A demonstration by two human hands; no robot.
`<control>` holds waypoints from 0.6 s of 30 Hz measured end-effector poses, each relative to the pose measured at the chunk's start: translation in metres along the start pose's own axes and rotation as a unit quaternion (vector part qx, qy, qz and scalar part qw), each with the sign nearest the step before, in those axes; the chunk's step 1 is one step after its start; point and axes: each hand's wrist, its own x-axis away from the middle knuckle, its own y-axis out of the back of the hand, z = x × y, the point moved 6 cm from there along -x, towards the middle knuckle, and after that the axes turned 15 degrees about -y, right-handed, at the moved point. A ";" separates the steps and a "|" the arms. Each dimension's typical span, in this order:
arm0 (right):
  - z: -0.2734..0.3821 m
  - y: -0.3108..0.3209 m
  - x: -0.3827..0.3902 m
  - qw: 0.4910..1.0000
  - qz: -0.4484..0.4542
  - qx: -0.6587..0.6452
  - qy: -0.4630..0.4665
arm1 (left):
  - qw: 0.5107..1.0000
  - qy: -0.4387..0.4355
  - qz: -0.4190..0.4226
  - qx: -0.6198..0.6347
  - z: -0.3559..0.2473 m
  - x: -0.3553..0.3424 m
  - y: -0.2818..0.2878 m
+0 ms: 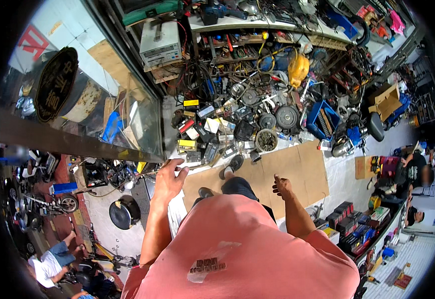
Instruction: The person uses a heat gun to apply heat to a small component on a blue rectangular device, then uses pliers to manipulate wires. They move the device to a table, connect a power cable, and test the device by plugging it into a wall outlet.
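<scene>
Cardboard sheet lies flat on the pale floor ahead of the person, its far edge running along the foot of a dense heap of scrap parts, its near edge hidden behind the person's pink shirt. The person stands on it: one grey shoe sits near the sheet's far left edge and the other shoe lies closer in, by its left side. The right hand hangs above the middle of the cardboard, fingers loosely curled inward and gripping nothing, clear of the sheet. The left hand is raised over the sheet's left corner, fingers spread and relaxed, nothing in it; its fingertips come close to the lower edge of a glass-fronted frame, though contact cannot be judged. In the heap beyond the far edge lie black wheels, a round tin of small bits, a yellow housing and a blue crate just off the far right corner. A grey metal box stands on a shelf above. To the right, near the sheet's right edge, stacked small boxes line a low shelf, and another person in black sits farther right.
</scene>
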 end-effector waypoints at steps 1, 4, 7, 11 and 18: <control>-0.009 0.004 -0.001 1.000 -0.002 -0.011 -0.014 | 1.000 -0.006 0.015 -0.008 0.000 -0.005 -0.005; -0.054 0.005 -0.013 0.995 0.002 -0.021 -0.101 | 0.992 -0.073 0.080 -0.057 0.008 -0.018 -0.029; -0.104 0.027 -0.053 0.993 -0.052 0.059 -0.091 | 0.986 -0.038 0.156 -0.053 0.010 -0.017 -0.049; -0.093 0.042 0.015 0.974 -0.132 -0.102 -0.154 | 0.963 -0.086 0.249 -0.049 0.051 -0.044 -0.060; -0.199 -0.014 0.041 0.928 -0.127 -0.231 -0.262 | 0.927 -0.237 0.266 -0.119 -0.034 -0.225 -0.107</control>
